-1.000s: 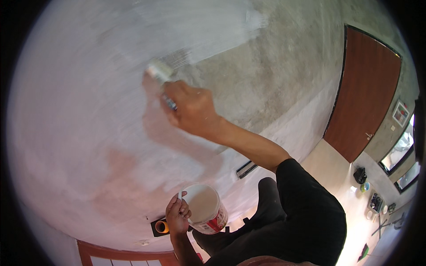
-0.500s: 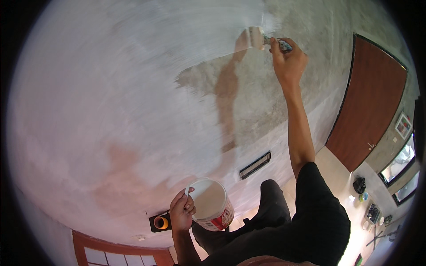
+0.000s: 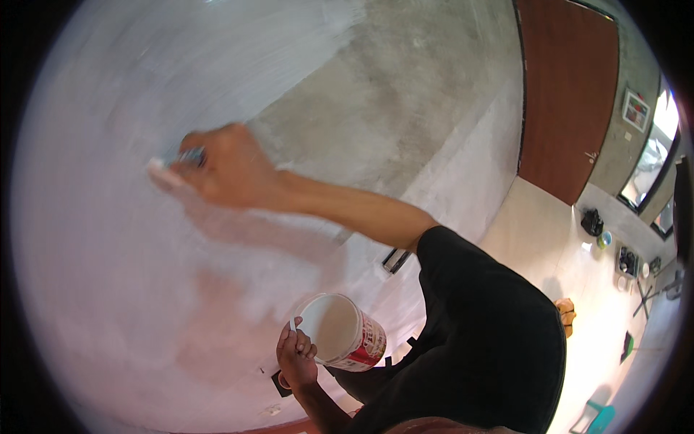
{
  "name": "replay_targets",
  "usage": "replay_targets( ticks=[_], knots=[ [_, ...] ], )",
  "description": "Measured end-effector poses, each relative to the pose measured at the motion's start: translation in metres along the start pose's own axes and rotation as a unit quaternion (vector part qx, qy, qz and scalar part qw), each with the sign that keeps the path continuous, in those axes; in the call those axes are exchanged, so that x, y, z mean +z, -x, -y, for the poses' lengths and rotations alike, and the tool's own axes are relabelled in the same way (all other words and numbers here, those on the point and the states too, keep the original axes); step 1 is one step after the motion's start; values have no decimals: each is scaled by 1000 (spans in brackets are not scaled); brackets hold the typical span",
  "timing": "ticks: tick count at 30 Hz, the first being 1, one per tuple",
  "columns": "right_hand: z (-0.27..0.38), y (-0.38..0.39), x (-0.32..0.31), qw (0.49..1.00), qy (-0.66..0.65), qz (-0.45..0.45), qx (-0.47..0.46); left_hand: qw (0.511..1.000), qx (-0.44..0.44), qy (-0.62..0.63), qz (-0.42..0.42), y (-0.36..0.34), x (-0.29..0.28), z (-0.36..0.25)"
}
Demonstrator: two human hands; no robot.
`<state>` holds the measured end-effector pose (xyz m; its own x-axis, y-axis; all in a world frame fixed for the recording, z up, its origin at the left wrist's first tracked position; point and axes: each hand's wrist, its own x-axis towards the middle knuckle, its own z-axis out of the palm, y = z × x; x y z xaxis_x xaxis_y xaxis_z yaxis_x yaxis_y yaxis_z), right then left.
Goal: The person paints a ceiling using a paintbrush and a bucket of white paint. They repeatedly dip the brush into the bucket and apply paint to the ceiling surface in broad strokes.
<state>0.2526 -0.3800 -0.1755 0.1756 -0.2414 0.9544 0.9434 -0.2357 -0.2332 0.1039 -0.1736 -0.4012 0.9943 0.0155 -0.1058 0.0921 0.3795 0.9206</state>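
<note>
Downward fisheye view from head

A brown door [image 3: 567,101] — framed picture [image 3: 636,110] hanging beside it.

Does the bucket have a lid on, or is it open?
Open: the bucket is uncovered on top, and its pale inside shows.

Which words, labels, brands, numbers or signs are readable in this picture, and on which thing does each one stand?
Bucket at the left hand: printed red-and-white label, too small and blurred to read.
Brush in the right hand: blurred, no text distinguishable.
Framed picture: too small to tell.
Nothing can be quoted.
</note>
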Motion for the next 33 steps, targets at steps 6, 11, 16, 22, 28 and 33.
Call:
replay_targets(
  ticks=[6, 11, 16, 22, 28, 33],
  knots=[
    [-105, -39, -156, 986, 108, -65, 107, 1000, 6, -21, 17, -4, -3, -3],
    [-158, -56, -280, 930, 303, -201, 47, 999, -7, 7, 38, -7, 2, 0],
    [-168, -59, -271, 833, 506, -215, -63, 999, -1, -20, 33, -7, -3, 4],
    [-136, 0, -121, 896, 387, -184, -116, 1000, -7, -2, 26, -10, -8, 14],
    [-47, 51, -32, 983, 135, -88, -85, 1000, 1, -13, 17, -13, -14, 16],
    [-61, 29, -69, 984, 10, 4, 177, 1000, 12, -7, 19, -12, -23, 19]
  ],
)
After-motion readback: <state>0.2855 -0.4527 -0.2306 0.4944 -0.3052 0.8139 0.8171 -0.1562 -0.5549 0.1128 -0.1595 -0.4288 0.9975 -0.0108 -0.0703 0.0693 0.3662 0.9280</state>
